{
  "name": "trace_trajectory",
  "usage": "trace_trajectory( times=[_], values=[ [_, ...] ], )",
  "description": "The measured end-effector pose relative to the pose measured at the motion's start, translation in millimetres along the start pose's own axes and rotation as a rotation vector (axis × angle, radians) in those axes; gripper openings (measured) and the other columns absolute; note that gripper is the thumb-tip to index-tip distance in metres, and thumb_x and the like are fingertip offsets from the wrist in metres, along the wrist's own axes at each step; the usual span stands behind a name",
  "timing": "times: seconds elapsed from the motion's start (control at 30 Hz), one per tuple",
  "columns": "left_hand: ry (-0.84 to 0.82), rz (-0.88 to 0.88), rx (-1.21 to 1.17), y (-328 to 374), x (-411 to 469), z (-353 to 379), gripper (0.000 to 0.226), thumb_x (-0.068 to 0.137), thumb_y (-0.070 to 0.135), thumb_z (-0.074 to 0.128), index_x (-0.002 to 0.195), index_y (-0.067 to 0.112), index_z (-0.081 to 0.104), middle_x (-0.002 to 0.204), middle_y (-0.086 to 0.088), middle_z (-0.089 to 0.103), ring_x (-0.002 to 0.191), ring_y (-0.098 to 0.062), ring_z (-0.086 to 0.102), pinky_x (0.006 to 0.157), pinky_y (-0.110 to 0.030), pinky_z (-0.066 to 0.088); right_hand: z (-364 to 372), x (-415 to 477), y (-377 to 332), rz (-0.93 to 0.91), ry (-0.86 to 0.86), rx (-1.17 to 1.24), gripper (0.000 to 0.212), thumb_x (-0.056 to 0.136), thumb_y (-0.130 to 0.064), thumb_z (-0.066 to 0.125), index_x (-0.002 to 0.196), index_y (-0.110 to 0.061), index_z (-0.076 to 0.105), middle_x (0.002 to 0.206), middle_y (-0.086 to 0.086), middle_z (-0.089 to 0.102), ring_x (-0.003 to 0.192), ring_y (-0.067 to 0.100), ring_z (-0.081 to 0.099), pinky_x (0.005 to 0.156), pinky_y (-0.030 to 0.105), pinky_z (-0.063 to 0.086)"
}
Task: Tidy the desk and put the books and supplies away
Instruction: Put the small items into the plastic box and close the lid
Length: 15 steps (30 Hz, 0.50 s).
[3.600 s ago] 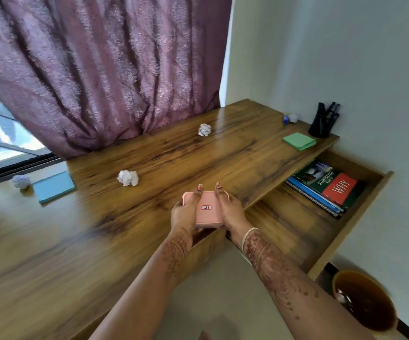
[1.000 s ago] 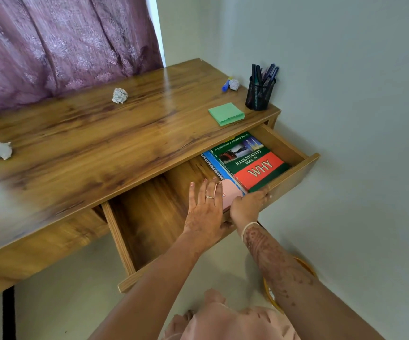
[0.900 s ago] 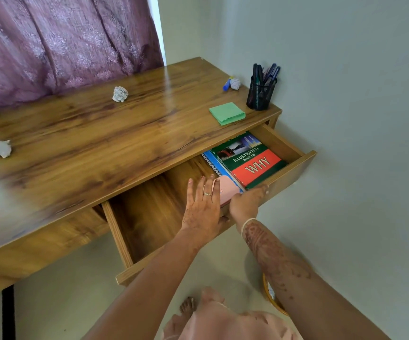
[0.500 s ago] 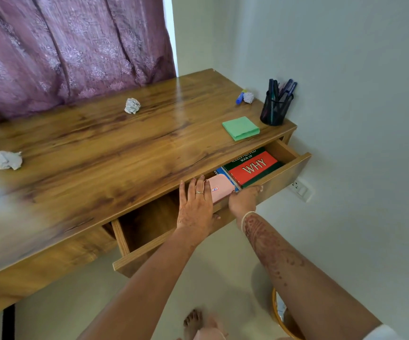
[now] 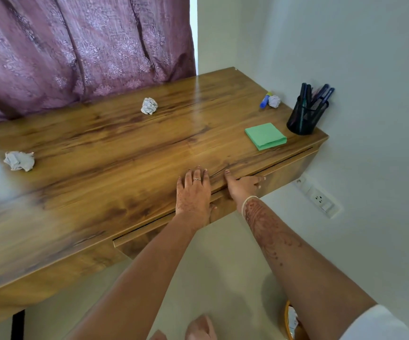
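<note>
At the counter (image 5: 124, 148) edge: left hand (image 5: 193, 190) flat, fingers spread; right hand (image 5: 244, 184) straight-fingered on the drawer (image 5: 284, 173) front.
Drawer: nearly shut (thin gap).
Risk: right fingertips pinched in that gap.
Notepad (image 5: 266, 136): unstowed on top.

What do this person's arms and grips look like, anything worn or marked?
Left grip: thin silver ring, faint henna on its back, bare forearm. Right grip: pale bangle at the wrist, dark henna pattern along the forearm, white sleeve higher up.
</note>
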<state>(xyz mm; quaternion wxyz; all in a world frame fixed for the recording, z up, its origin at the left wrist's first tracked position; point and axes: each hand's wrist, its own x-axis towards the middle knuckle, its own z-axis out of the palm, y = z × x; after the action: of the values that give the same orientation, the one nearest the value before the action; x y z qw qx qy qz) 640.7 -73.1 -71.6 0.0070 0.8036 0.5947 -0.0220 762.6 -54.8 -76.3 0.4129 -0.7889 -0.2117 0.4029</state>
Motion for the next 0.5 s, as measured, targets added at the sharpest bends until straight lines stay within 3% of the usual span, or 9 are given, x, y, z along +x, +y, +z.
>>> trace_trajectory(
  times=[0.1, 0.27, 0.4, 0.5],
  values=[
    [0.013, 0.004, 0.003, -4, 6, 1, 0.093, 0.086, 0.045, 0.067, 0.155, 0.015, 0.013, 0.161, -0.008, 0.016, 0.146, -0.030, 0.018, 0.118, -0.048, 0.023, 7, 6, -3, -0.005, -0.005, 0.013, 0.123, 0.082, -0.039, 0.073, 0.146, -0.001, -0.025, 0.160, 0.020, -0.001, 0.149, 0.028, 0.004, 0.117, 0.038, 0.018],
    [0.044, 0.003, 0.023, -7, 7, -1, 0.088, 0.085, 0.044, 0.068, 0.153, 0.019, 0.018, 0.158, -0.006, 0.022, 0.142, -0.028, 0.025, 0.113, -0.047, 0.031, 12, 15, -1, 0.015, -0.049, 0.121, 0.126, 0.077, -0.034, 0.078, 0.148, -0.008, -0.023, 0.161, 0.014, 0.003, 0.147, 0.029, 0.017, 0.117, 0.043, 0.027],
    [0.052, -0.012, 0.008, -6, 9, -1, 0.086, 0.084, 0.044, 0.069, 0.151, 0.020, 0.020, 0.157, -0.005, 0.024, 0.140, -0.027, 0.028, 0.110, -0.048, 0.032, 15, 15, 1, 0.024, -0.053, 0.257, 0.125, 0.064, -0.033, 0.085, 0.152, -0.020, -0.003, 0.156, 0.010, 0.024, 0.136, 0.030, 0.039, 0.104, 0.053, 0.043],
    [0.057, -0.018, 0.002, -5, 9, 1, 0.085, 0.085, 0.044, 0.069, 0.151, 0.020, 0.020, 0.157, -0.004, 0.024, 0.140, -0.026, 0.028, 0.110, -0.048, 0.031, 15, 14, 4, 0.022, -0.042, 0.338, 0.116, 0.064, -0.026, 0.087, 0.150, -0.021, 0.008, 0.145, 0.010, 0.039, 0.126, 0.029, 0.048, 0.101, 0.054, 0.046]
  ],
)
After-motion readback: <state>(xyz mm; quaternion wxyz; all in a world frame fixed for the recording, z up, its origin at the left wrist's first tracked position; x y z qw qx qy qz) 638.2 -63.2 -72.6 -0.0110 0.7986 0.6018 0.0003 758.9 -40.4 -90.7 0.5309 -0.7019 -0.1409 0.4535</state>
